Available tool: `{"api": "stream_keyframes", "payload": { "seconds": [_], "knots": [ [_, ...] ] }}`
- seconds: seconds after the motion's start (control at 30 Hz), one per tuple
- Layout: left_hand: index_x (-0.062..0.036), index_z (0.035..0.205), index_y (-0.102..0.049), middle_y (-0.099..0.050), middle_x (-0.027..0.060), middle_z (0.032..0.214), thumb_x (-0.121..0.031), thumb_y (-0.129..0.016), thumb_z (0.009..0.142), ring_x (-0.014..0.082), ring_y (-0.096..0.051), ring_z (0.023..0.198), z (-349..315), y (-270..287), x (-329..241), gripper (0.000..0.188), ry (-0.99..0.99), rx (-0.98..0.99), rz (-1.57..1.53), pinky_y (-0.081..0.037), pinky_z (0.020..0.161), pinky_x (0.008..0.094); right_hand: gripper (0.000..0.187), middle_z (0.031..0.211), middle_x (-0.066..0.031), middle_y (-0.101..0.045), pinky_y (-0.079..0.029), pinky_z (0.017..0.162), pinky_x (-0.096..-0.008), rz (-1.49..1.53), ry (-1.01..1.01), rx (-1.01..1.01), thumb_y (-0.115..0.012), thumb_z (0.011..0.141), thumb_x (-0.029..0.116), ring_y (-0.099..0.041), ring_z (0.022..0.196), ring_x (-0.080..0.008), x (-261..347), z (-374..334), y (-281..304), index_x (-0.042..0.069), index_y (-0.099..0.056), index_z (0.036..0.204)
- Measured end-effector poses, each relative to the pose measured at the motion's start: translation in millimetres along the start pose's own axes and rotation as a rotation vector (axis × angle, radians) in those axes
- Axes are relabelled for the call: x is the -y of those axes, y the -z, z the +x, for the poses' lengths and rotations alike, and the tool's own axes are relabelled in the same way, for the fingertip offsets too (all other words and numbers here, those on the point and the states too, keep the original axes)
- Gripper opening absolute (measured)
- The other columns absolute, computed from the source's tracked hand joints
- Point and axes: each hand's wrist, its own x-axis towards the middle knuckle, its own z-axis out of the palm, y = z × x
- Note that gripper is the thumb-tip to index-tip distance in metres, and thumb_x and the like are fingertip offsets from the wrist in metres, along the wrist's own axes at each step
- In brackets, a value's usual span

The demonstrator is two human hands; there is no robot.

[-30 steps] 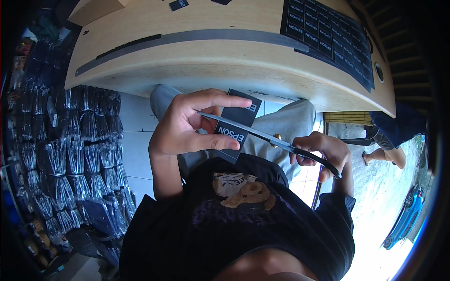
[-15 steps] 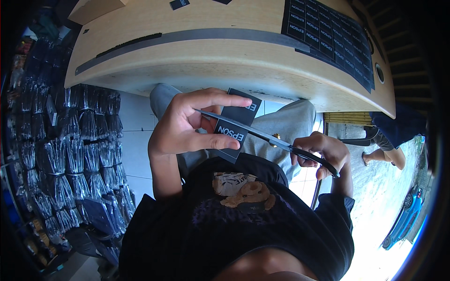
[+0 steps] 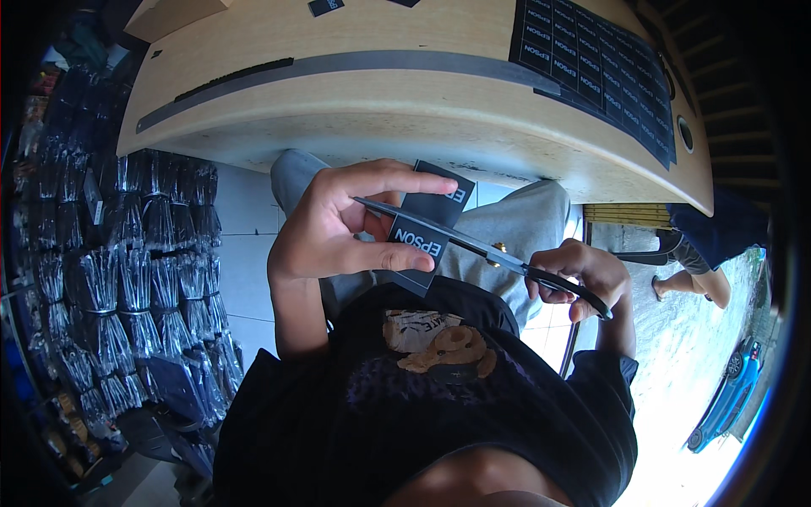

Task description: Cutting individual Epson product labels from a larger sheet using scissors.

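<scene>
My left hand (image 3: 317, 224) grips a small black label strip (image 3: 416, 247) with pale lettering. Its fingers hold the upper end, while the thumb presses on the lower part. My right hand (image 3: 591, 270) is closed round the black handles of a pair of scissors (image 3: 469, 242). Their long blades cross the middle of the strip between my left fingers and thumb, and the tip reaches close to my left palm. The blades look nearly together; whether the strip is cut through cannot be made out. Both hands are above my lap, in front of the table edge.
Ahead is a wooden table (image 3: 405, 114) with a long metal ruler (image 3: 355, 63), a sheet of black labels (image 3: 583, 59) and a loose label piece (image 3: 325, 7). Plastic-wrapped bundles (image 3: 144, 279) are stacked at left. Another person's leg (image 3: 708, 283) shows at right, near a blue car (image 3: 728, 397).
</scene>
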Motion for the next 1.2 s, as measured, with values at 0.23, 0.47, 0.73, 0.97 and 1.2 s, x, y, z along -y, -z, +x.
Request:
{"api": "stream_keyframes", "payload": {
  "seconds": [0.23, 0.47, 0.73, 0.97, 1.2],
  "knots": [
    [0.0042, 0.117, -0.057, -0.06, 0.0079, 0.098, 0.001, -0.081, 0.06, 0.011, -0.061, 0.084, -1.0, 1.7, -2.8, 0.061, 0.067, 0.005, 0.014, -0.051, 0.067, 0.0192, 0.059, 0.062, -0.0059, -0.057, -0.044, 0.048, -0.0259, -0.024, 0.01, -0.006, -0.067, 0.075, 0.055, -0.058, 0.05, -0.0155, 0.8, 0.5, 0.0, -0.003, -0.059, 0.086],
    [0.0026, 0.116, -0.057, -0.06, 0.0083, 0.1, 0.001, -0.08, 0.063, 0.0091, -0.059, 0.083, -1.0, -0.5, -2.4, 0.058, 0.041, -0.007, -0.034, -0.053, 0.064, 0.017, 0.059, 0.061, -0.0065, -0.057, -0.044, 0.048, -0.027, -0.026, 0.013, -0.02, -0.067, 0.075, 0.054, -0.058, 0.05, -0.0165, 0.7, 0.7, -1.4, -0.003, -0.06, 0.085],
    [0.0041, 0.117, -0.057, -0.061, 0.0085, 0.099, 0.001, -0.081, 0.061, 0.0113, -0.061, 0.086, -0.8, 0.3, -2.4, 0.061, 0.039, -0.016, -0.062, -0.052, 0.067, 0.0191, 0.059, 0.06, -0.0078, -0.057, -0.041, 0.048, -0.0287, -0.042, -0.002, -0.037, -0.066, 0.076, 0.055, -0.057, 0.049, -0.0178, 0.7, 0.3, -3.3, -0.004, -0.06, 0.085],
    [0.0025, 0.117, -0.056, -0.057, 0.0105, 0.106, 0.002, -0.077, 0.067, 0.0111, -0.061, 0.087, 1.1, 0.5, -1.2, 0.054, 0.006, 0.018, -0.073, -0.058, 0.068, 0.0193, 0.058, 0.061, -0.0069, -0.058, -0.041, 0.048, -0.0279, -0.07, -0.002, -0.051, -0.066, 0.077, 0.055, -0.057, 0.049, -0.0176, -0.7, -1.6, -3.3, -0.002, -0.06, 0.084],
    [0.0033, 0.117, -0.055, -0.057, 0.0113, 0.107, 0.002, -0.076, 0.068, 0.0121, -0.061, 0.088, 0.5, 0.3, -1.5, 0.053, 0.003, 0.024, -0.109, -0.058, 0.07, 0.0205, 0.056, 0.062, -0.0071, -0.059, -0.041, 0.047, -0.0268, -0.092, -0.012, -0.052, -0.067, 0.076, 0.053, -0.058, 0.049, -0.0169, -0.6, -2.9, -3.2, -0.002, -0.06, 0.084]
  ]
}}
